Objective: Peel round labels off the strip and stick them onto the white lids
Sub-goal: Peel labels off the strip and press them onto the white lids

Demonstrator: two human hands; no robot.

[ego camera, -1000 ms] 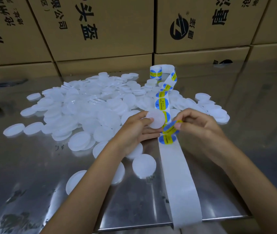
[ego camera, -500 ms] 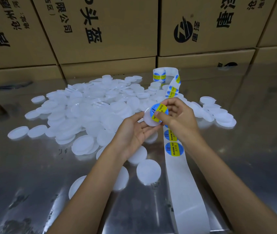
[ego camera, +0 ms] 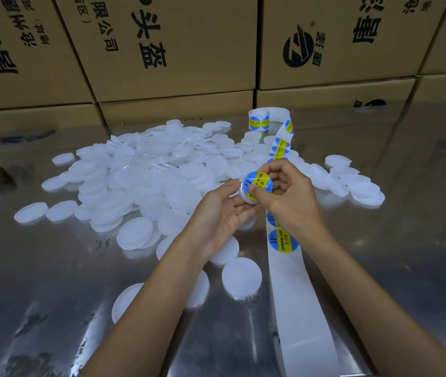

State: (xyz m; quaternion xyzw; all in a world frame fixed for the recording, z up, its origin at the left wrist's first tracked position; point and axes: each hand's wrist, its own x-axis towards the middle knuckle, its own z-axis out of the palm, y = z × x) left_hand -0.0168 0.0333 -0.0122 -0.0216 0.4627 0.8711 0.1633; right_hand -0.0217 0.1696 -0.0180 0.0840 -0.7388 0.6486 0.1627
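My left hand cradles a white lid from below, fingers curled up around its edge. A round blue-and-yellow label lies on the lid's top. My right hand is over the lid, thumb pressing the label's near edge and fingers curled at its far rim. The white backing strip runs from the roll at the back, under my right hand, to the table's near edge. One more label shows on the strip just below my right wrist.
A large heap of bare white lids covers the shiny metal table to the left and behind my hands. Several loose lids lie near my forearms. Cardboard boxes wall off the back.
The label went from being peeled off the strip to lying on the lid held in my left hand. My right thumb now presses it down.
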